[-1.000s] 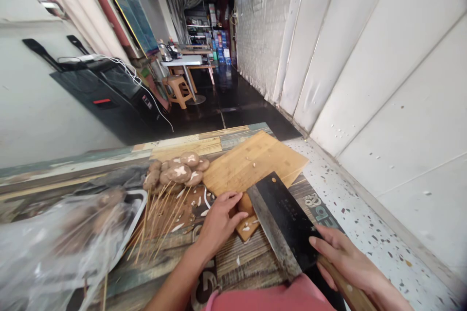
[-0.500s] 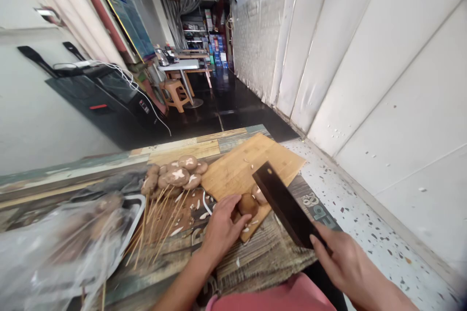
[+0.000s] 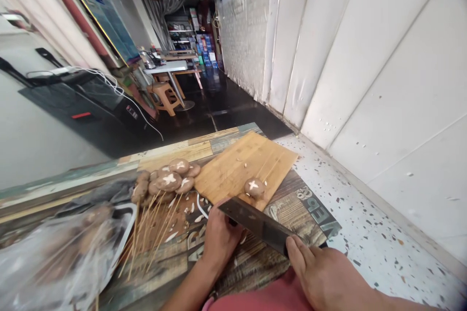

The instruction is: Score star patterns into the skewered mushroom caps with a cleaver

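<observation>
The right hand [image 3: 324, 272] is wrapped around the cleaver [image 3: 255, 223], its blade angled in front of the left hand [image 3: 221, 233] (I cannot tell what, if anything, those half-hidden fingers pinch). One cross-cut shiitake mushroom [image 3: 254, 187] sits on the wooden cutting board [image 3: 233, 165]; a shiitake heap [image 3: 170, 181] lies just beside it, near bamboo skewers [image 3: 146, 233].

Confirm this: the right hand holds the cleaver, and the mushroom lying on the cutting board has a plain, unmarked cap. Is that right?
Not quite: the mushroom lying on the cutting board isn't unmarked; the head view shows a white cross on it. The right hand does hold the cleaver.
</observation>
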Motion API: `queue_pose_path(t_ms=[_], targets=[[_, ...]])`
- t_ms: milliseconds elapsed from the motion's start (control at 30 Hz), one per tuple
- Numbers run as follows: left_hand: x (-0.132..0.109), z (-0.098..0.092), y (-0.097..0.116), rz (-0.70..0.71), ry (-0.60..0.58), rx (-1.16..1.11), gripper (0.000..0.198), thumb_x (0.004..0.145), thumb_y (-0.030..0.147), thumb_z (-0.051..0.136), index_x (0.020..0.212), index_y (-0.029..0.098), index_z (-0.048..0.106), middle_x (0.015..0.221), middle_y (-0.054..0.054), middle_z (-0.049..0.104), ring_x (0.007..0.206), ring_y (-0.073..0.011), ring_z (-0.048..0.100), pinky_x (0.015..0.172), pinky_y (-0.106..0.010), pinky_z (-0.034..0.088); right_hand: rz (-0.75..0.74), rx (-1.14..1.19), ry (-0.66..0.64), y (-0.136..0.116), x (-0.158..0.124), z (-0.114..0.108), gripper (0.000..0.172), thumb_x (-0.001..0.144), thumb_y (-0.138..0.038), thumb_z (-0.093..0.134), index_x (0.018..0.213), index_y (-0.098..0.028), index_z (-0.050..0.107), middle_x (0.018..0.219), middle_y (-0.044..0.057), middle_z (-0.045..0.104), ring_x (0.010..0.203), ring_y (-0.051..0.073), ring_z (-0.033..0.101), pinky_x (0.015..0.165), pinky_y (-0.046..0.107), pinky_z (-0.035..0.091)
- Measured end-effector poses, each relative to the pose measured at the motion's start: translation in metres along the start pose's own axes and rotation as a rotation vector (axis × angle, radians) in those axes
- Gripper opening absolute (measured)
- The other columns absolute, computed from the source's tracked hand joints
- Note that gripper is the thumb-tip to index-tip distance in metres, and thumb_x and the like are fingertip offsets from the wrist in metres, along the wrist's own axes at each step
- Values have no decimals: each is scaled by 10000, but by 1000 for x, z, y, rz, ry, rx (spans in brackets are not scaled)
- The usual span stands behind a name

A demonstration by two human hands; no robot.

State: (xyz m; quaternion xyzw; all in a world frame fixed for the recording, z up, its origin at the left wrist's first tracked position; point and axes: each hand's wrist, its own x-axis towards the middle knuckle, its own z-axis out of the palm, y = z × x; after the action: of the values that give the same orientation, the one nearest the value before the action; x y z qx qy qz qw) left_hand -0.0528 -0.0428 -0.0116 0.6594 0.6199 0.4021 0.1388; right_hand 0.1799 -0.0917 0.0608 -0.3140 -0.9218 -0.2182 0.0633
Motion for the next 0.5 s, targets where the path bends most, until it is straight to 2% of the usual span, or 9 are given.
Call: queue_pose_path(t_ms=[200,500], targets=[[0,-1,0,0,21,-29,241,720,198,581,954,172,631,991,-87,694,928,-252,643,888,-428,500,9,-28,-16,-6,-6,7,492,579,-66,535,1057,-12,639,928,262,720,568,294,680,420,358,531],[-2,1,-5,41,24,5,229,713,168,569,928,180,645,923,-79,714,906,-260,653,886,-436,505,-70,-47,-21,0,11,-14,455,546,-56,526,966,6,690,876,260,727,451,265,647,324,324,487]])
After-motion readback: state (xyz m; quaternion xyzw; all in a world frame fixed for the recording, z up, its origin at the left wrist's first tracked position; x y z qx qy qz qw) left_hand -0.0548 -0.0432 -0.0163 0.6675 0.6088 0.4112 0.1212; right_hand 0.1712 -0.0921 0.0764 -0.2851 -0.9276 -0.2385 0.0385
